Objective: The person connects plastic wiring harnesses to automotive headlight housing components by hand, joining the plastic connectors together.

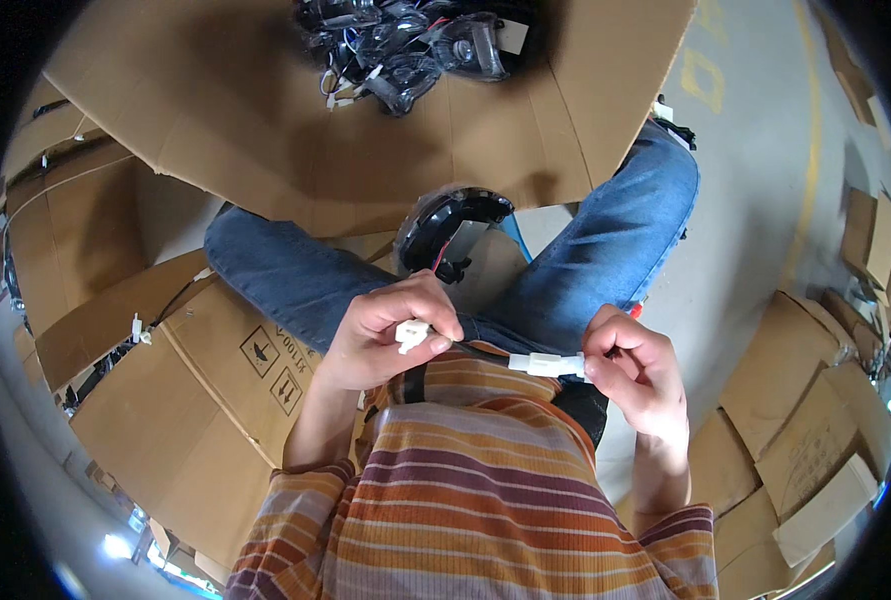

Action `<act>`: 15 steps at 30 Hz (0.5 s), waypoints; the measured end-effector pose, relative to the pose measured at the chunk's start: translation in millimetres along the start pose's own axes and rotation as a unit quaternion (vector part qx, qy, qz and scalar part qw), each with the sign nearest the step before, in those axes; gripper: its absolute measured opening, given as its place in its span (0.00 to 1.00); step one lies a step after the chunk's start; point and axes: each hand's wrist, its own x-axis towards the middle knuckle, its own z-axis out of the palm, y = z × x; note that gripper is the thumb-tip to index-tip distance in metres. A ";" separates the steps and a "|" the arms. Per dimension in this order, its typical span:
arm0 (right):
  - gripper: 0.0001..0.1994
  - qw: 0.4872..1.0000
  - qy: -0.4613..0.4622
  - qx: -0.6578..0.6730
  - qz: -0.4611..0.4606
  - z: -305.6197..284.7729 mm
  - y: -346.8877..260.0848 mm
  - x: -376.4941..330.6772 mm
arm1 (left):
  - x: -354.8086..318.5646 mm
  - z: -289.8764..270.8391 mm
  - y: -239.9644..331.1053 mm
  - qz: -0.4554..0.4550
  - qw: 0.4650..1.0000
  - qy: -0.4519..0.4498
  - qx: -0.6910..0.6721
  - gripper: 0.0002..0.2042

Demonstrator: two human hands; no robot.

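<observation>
My left hand (393, 325) is closed on a thin dark cable, pinching it beside a white plug connector (412, 335) that sticks out past the fingers. From there the cable (481, 350) runs right to a longer white connector (537, 365) in front of my waist. Thumb and fingers of my right hand (633, 370) grip that connector's right end, hiding it. Just beyond my hands, between my knees, rests a black rounded part (427, 225) wrapped in clear plastic, which looks like a lamp housing. A reddish wire leads from it toward my left hand.
Ahead stands a large cardboard box (365, 175) holding several black, plastic-wrapped parts (395, 50) with white connectors. Another carton (175, 400) lies at my left, with a cabled white plug (141, 332) nearby. Flattened cardboard (795, 430) is piled on the right, past the grey floor (740, 200).
</observation>
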 end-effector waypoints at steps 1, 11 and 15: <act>0.03 0.999 0.008 -0.031 0.005 1.1 -0.7 -0.7 | 0.5 1.8 -0.3 0.000 1.000 0.005 0.003 0.05; 0.05 0.996 0.056 -0.039 -0.062 -2.4 3.1 -4.5 | -11.9 13.3 23.5 0.016 0.988 0.068 0.140 0.08; 0.02 0.992 0.108 -0.012 -0.068 -15.3 -1.4 -6.5 | -66.8 11.2 82.9 0.087 0.924 0.350 0.128 0.15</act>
